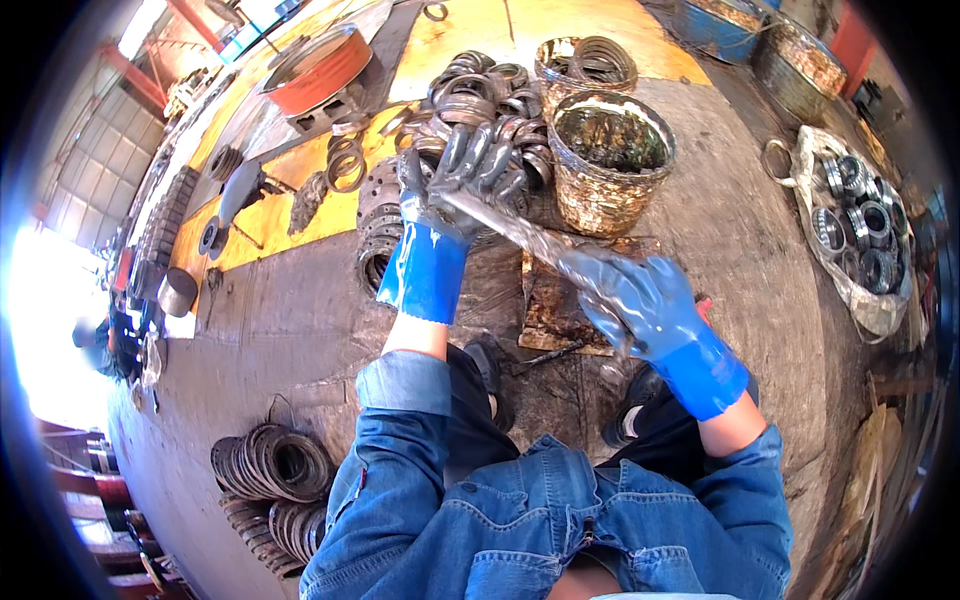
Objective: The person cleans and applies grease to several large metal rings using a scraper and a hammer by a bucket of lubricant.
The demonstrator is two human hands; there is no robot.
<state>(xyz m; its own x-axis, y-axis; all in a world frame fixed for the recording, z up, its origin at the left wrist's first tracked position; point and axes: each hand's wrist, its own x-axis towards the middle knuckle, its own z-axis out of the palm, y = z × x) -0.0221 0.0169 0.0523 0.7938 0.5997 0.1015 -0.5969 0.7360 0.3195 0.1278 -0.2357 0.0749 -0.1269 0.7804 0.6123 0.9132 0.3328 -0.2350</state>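
Observation:
Both my hands wear blue rubber gloves, the left one smeared with dark grease. My right hand [640, 305] is closed round a flat grey metal bar [525, 232] that slants up to the left. Its far end lies at the palm of my left hand [465, 180], where it seems to touch the glove. The left fingers are stretched out and spread, holding nothing that I can see. Just beyond them is a heap of greasy metal rings [470, 95]. A grimy bucket [605, 195] with dark contents stands right of the left hand.
A stained board [540, 310] lies between my feet and the bucket. Another bucket [555, 55] holding rings stands behind. Stacked rings [285, 465] sit at lower left, and a white sack [805, 190] of bearing parts at right. An orange-red drum-like ring [320, 80] is at upper left.

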